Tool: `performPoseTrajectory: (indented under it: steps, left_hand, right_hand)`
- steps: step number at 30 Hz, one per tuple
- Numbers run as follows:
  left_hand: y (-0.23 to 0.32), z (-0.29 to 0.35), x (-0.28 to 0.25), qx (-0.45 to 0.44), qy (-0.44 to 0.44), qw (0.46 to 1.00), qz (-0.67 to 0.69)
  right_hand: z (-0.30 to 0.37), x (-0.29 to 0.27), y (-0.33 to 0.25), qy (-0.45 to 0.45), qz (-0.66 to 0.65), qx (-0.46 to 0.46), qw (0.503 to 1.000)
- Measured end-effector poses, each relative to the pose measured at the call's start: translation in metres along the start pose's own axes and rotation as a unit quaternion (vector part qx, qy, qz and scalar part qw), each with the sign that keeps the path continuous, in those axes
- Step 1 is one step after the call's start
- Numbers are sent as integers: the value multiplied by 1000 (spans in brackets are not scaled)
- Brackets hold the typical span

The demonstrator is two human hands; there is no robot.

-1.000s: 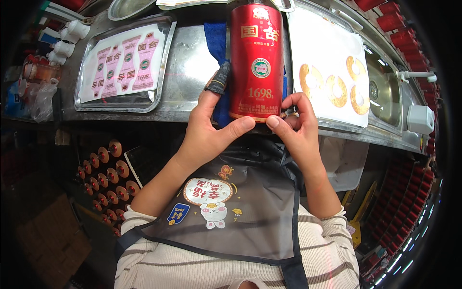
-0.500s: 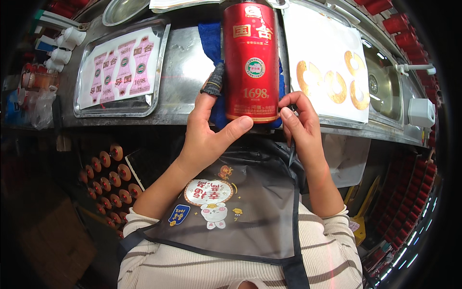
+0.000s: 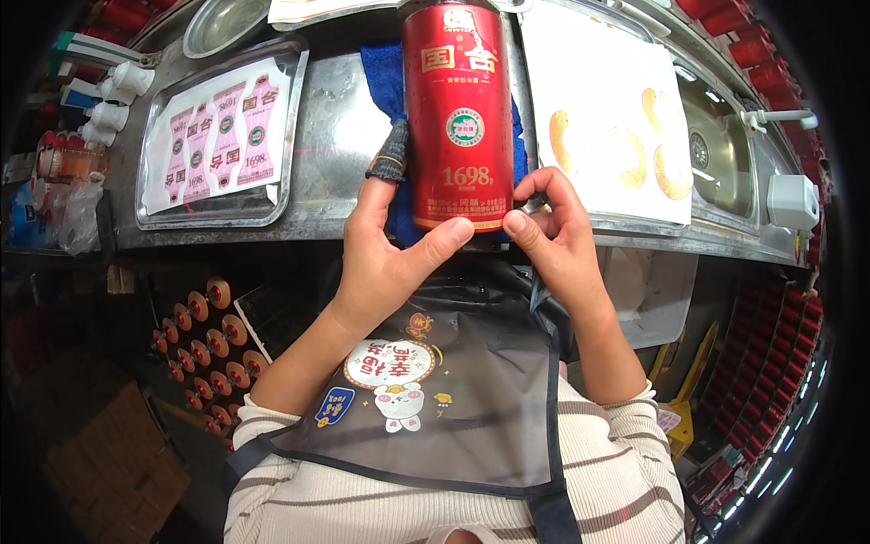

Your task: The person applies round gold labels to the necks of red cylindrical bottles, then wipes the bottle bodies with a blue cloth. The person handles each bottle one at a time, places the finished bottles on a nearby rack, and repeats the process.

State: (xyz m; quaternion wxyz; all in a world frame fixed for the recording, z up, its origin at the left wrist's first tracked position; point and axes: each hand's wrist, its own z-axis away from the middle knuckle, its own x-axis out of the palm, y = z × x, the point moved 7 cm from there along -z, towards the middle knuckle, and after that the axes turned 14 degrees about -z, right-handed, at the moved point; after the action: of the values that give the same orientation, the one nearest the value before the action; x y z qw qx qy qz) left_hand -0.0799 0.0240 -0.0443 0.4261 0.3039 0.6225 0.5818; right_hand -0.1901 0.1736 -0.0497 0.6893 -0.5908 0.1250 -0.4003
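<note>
A red bottle (image 3: 458,100) with gold print and a round green-and-white emblem lies on a blue cloth (image 3: 384,77) on the metal counter, its base toward me. My left hand (image 3: 376,263) holds it, thumb at the base edge and fingers along the left side. A dark knitted sleeve (image 3: 390,154) covers one left finger. At the lower right of the bottle, the thumb and index finger of my right hand (image 3: 569,240) are bent close together. A thin dark tool (image 3: 538,288) shows below that hand, mostly hidden by the palm.
On the left, a metal tray (image 3: 294,118) holds a sheet of pink labels (image 3: 217,136). White paper (image 3: 594,82) with gold ring-shaped labels (image 3: 671,168) lies on the right, beside a sink (image 3: 720,172). Racks of red bottles (image 3: 766,372) stand at lower right.
The bottle and both hands have shifted slightly left in view. My right thumb and index finger have moved a little closer to the bottle's base edge. My left hand keeps its hold.
</note>
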Motion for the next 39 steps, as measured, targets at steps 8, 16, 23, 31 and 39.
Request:
performPoseTrajectory:
  steps: [8,16,23,31,39]
  left_hand:
    - [-6,2,-5,9,26,998,-64]
    - [5,6,-5,80,26,974,-210]
    - [3,9,-6,89,50,980,-169]
    - [-2,10,-4,103,108,978,-149]
    - [-39,8,4,55,74,985,149]
  right_hand:
    - [-1,-4,3,-8,-14,-7,1000]
    - [2,2,-11,-49,43,-21,998]
    - [-2,-1,-9,-44,85,-27,995]
    - [-3,4,-9,-57,40,-3,998]
    - [-4,1,-8,-53,43,-9,998]
